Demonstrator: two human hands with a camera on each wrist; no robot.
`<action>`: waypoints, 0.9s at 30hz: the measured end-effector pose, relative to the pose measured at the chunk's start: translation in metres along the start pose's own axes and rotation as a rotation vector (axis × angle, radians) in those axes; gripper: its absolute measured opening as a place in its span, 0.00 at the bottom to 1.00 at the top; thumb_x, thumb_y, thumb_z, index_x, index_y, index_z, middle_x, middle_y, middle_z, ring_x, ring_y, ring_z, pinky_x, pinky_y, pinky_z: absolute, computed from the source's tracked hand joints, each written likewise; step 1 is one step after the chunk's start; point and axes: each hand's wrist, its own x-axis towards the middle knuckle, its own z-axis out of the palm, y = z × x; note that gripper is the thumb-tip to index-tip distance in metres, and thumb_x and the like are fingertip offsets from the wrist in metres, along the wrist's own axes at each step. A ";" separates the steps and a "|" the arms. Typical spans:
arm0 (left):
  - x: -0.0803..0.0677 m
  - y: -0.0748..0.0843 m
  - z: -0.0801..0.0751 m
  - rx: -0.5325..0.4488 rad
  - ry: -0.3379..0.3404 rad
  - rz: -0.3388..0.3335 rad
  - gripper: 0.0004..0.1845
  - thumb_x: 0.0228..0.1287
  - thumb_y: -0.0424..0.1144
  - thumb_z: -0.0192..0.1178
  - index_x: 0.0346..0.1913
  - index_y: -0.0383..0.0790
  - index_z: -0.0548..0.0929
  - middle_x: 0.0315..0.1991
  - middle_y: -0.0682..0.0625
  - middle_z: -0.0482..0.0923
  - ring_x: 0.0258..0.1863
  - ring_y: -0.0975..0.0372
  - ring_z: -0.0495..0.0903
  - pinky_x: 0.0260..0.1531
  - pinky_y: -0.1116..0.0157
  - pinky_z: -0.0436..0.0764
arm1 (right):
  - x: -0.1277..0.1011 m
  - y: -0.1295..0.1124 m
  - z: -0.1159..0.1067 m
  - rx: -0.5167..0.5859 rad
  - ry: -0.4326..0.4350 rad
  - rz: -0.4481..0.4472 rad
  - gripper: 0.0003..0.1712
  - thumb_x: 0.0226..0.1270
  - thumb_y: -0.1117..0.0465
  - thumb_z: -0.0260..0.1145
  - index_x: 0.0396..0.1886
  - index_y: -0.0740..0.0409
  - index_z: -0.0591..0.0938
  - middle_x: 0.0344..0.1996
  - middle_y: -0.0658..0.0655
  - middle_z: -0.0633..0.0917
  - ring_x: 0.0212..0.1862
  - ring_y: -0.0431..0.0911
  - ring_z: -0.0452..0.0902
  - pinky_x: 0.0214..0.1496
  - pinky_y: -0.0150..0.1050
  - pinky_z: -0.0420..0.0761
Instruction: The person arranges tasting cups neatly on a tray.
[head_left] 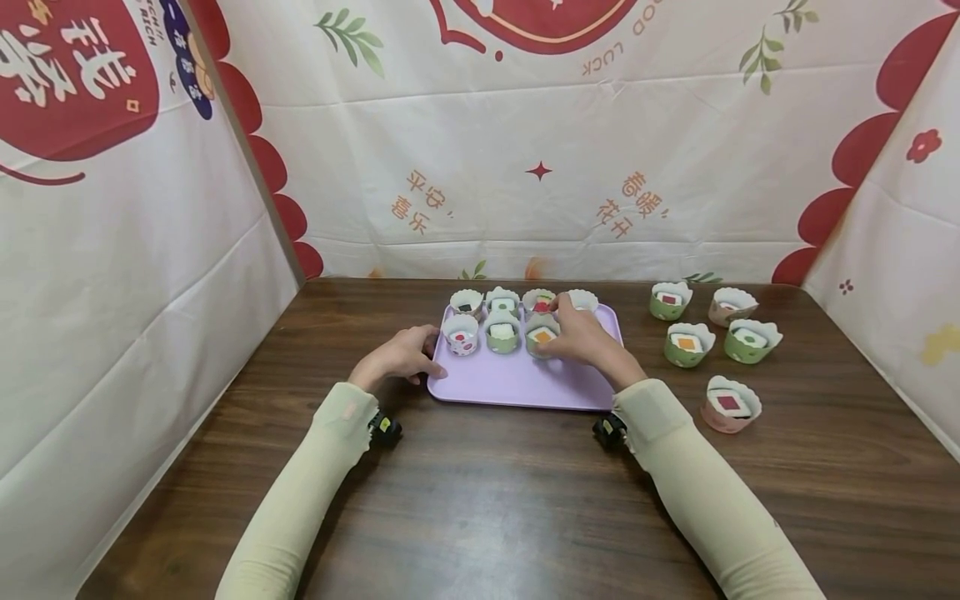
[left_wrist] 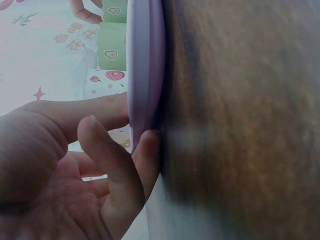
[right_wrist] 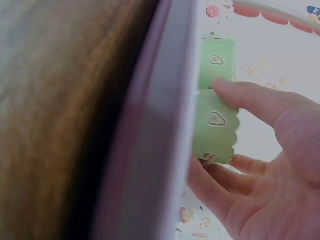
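Observation:
A lilac tray (head_left: 517, 385) lies on the brown table, with two rows of paper baking cups at its far side. My left hand (head_left: 399, 355) grips the tray's left edge; in the left wrist view its fingers meet the rim (left_wrist: 146, 65) from both sides. My right hand (head_left: 587, 337) pinches a green baking cup (head_left: 536, 342) at the right end of the nearer row. That cup holds a white piece with an orange square. A second green cup (head_left: 502, 337) and a white patterned cup (head_left: 461, 337) stand left of it. The back row is partly behind the right hand.
Right of the tray, several more cups stand on the table, among them a pink one (head_left: 729, 408) nearest me and a green one (head_left: 686, 347). A printed white cloth (head_left: 480, 125) hangs behind the table and along both sides.

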 end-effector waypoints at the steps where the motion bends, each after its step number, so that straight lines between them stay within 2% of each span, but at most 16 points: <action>1: 0.000 0.000 0.000 0.001 0.000 0.001 0.43 0.60 0.33 0.74 0.76 0.33 0.64 0.51 0.37 0.80 0.30 0.57 0.82 0.25 0.65 0.88 | 0.000 0.000 0.000 -0.003 -0.009 0.001 0.47 0.57 0.52 0.79 0.68 0.65 0.64 0.55 0.73 0.81 0.50 0.60 0.78 0.52 0.52 0.80; 4: 0.000 -0.001 0.000 0.003 -0.001 0.003 0.44 0.60 0.33 0.74 0.76 0.32 0.64 0.50 0.37 0.80 0.29 0.57 0.81 0.25 0.65 0.88 | 0.000 -0.001 -0.001 -0.021 -0.034 -0.010 0.48 0.56 0.55 0.79 0.69 0.65 0.63 0.48 0.69 0.82 0.47 0.59 0.76 0.51 0.51 0.79; 8: 0.000 -0.001 0.000 0.001 0.000 0.004 0.43 0.60 0.33 0.74 0.76 0.32 0.64 0.50 0.36 0.80 0.28 0.58 0.81 0.24 0.65 0.88 | 0.000 0.000 -0.002 -0.040 -0.041 -0.036 0.45 0.55 0.58 0.77 0.67 0.66 0.63 0.43 0.70 0.82 0.45 0.59 0.76 0.47 0.51 0.79; 16: 0.000 0.000 0.000 0.008 0.001 0.004 0.43 0.60 0.33 0.74 0.75 0.32 0.64 0.50 0.37 0.81 0.28 0.58 0.81 0.24 0.65 0.88 | 0.000 0.001 -0.001 -0.023 -0.035 -0.009 0.46 0.57 0.57 0.77 0.70 0.65 0.63 0.47 0.70 0.82 0.47 0.58 0.75 0.48 0.50 0.79; 27: 0.000 0.001 0.000 0.007 0.005 0.004 0.43 0.60 0.33 0.75 0.75 0.32 0.64 0.50 0.37 0.81 0.30 0.57 0.82 0.24 0.65 0.88 | 0.001 0.001 -0.001 -0.014 -0.051 -0.004 0.49 0.56 0.58 0.78 0.71 0.67 0.62 0.53 0.74 0.81 0.51 0.60 0.76 0.51 0.52 0.79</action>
